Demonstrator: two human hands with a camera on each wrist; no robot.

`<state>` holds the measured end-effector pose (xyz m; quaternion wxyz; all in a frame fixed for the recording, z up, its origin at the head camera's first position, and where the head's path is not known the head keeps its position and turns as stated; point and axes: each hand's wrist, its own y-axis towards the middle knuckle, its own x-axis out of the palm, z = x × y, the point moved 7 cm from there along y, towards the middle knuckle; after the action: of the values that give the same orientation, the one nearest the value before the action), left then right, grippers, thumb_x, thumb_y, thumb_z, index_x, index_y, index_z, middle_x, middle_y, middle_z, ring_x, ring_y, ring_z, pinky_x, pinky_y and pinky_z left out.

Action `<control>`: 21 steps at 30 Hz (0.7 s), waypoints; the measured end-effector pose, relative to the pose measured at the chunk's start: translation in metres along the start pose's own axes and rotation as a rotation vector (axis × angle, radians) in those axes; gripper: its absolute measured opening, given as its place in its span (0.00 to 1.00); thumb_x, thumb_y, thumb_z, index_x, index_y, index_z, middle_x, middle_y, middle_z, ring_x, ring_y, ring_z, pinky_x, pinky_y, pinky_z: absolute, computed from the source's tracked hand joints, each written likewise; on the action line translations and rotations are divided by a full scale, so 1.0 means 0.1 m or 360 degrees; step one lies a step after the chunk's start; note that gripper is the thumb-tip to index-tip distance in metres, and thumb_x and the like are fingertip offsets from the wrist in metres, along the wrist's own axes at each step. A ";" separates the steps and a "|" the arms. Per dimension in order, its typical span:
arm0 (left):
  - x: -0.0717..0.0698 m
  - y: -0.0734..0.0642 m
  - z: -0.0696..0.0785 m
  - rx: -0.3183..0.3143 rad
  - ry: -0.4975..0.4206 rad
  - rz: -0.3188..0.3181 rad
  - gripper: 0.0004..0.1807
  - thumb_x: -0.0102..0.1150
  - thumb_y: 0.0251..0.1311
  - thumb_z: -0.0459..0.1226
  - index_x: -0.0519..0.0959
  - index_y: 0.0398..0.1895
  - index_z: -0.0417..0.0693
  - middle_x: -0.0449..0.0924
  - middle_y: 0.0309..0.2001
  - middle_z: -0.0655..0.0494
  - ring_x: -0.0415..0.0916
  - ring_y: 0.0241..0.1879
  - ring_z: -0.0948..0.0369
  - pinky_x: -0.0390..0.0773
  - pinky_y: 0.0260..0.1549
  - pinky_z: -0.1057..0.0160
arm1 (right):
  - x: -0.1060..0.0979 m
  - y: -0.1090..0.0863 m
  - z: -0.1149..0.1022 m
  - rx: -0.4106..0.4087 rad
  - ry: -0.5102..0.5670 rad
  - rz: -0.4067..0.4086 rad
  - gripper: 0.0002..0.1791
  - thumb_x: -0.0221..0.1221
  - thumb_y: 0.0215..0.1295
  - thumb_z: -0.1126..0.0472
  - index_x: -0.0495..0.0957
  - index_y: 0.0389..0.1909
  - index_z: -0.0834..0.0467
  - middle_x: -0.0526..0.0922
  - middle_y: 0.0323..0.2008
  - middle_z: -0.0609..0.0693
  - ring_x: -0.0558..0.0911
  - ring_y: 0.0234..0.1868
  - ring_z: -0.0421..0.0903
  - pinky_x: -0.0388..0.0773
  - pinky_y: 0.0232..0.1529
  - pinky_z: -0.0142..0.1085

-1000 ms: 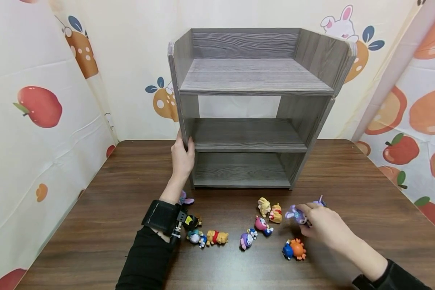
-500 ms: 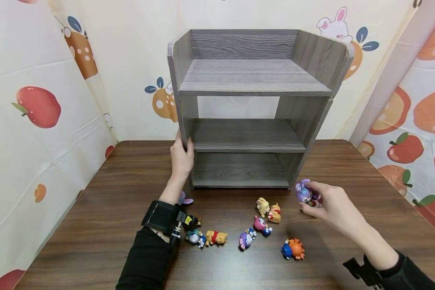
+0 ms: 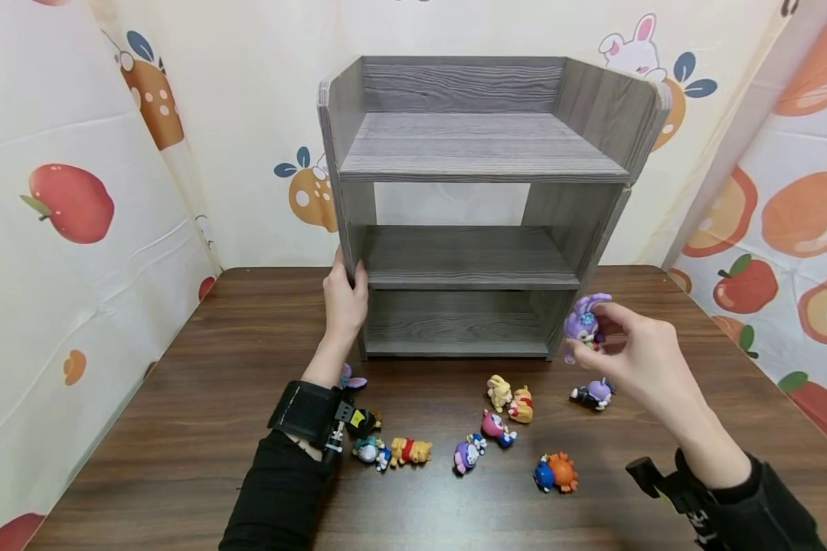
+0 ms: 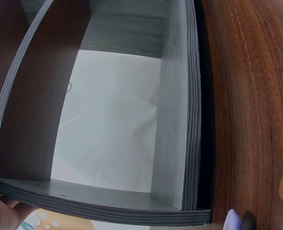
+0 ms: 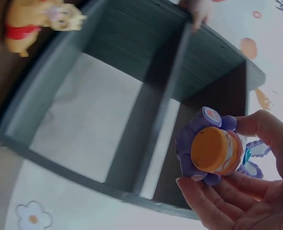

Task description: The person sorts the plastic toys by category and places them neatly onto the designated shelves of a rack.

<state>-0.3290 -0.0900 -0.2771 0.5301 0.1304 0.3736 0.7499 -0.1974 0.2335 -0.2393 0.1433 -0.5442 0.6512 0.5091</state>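
All three levels of the shelf (image 3: 465, 282) are open at the front, wide enough for a hand. Its left panel (image 3: 330, 164) is flanked by the left hand (image 3: 344, 302), which takes up that edge. The right hand (image 3: 634, 352), with the purple rabbit (image 3: 582, 321), is near the right panel (image 3: 586, 245); a dark toy (image 3: 593, 393) lies below. Between bear (image 3: 411, 451) and purple toy (image 3: 466, 455), a narrow lane widens towards the shelf.

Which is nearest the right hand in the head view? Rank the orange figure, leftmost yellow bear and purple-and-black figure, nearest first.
1. Purple-and-black figure: just below the right hand.
2. Orange figure: lower, slightly left.
3. Leftmost yellow bear: well to the left.
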 end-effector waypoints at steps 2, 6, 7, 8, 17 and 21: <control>0.00 0.00 0.00 -0.0006 0.0010 0.0011 0.21 0.43 0.60 0.28 0.63 0.58 0.35 0.72 0.49 0.36 0.71 0.48 0.49 0.69 0.43 0.52 | -0.04 0.04 -0.05 0.0002 0.0008 0.0032 0.20 0.66 0.45 0.62 0.75 0.38 0.67 0.80 0.27 0.59 0.81 0.24 0.51 0.69 0.22 0.19; 0.00 0.00 0.00 -0.0005 0.0006 0.0009 0.21 0.43 0.59 0.28 0.64 0.58 0.35 0.72 0.49 0.36 0.71 0.48 0.49 0.69 0.43 0.51 | -0.11 0.13 -0.16 -0.0009 0.0028 0.0094 0.18 0.65 0.46 0.61 0.75 0.36 0.66 0.80 0.26 0.57 0.81 0.24 0.49 0.67 0.24 0.16; 0.00 0.00 0.00 -0.0004 0.0004 0.0005 0.21 0.43 0.60 0.28 0.63 0.58 0.35 0.72 0.50 0.36 0.71 0.48 0.49 0.69 0.43 0.51 | -0.13 0.16 -0.19 -0.0016 0.0033 0.0113 0.17 0.66 0.46 0.61 0.75 0.36 0.66 0.80 0.26 0.57 0.81 0.24 0.46 0.67 0.24 0.15; 0.00 0.00 0.00 -0.0004 0.0002 0.0001 0.21 0.43 0.60 0.28 0.63 0.58 0.35 0.72 0.50 0.36 0.71 0.48 0.49 0.69 0.43 0.51 | -0.16 0.18 -0.22 -0.0024 0.0038 0.0128 0.17 0.66 0.46 0.61 0.76 0.36 0.66 0.80 0.27 0.57 0.81 0.24 0.41 0.67 0.25 0.15; -0.01 -0.01 0.00 0.0005 0.0007 -0.0011 0.21 0.42 0.60 0.28 0.63 0.58 0.35 0.72 0.49 0.35 0.71 0.47 0.48 0.70 0.43 0.51 | -0.34 0.43 -0.40 -0.0064 0.0032 0.0212 0.17 0.66 0.45 0.59 0.77 0.34 0.64 0.81 0.26 0.57 0.70 0.23 0.18 0.66 0.24 0.16; -0.01 0.00 0.00 0.0003 0.0013 -0.0007 0.21 0.42 0.60 0.28 0.63 0.58 0.35 0.71 0.50 0.36 0.71 0.48 0.49 0.69 0.44 0.52 | -0.46 0.56 -0.45 -0.0024 -0.0016 0.0265 0.18 0.66 0.45 0.57 0.78 0.35 0.64 0.81 0.26 0.59 0.69 0.24 0.19 0.63 0.23 0.20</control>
<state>-0.3284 -0.0909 -0.2768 0.5301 0.1272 0.3768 0.7489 -0.2117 0.2169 -0.1569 0.0998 -0.4866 0.6897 0.5268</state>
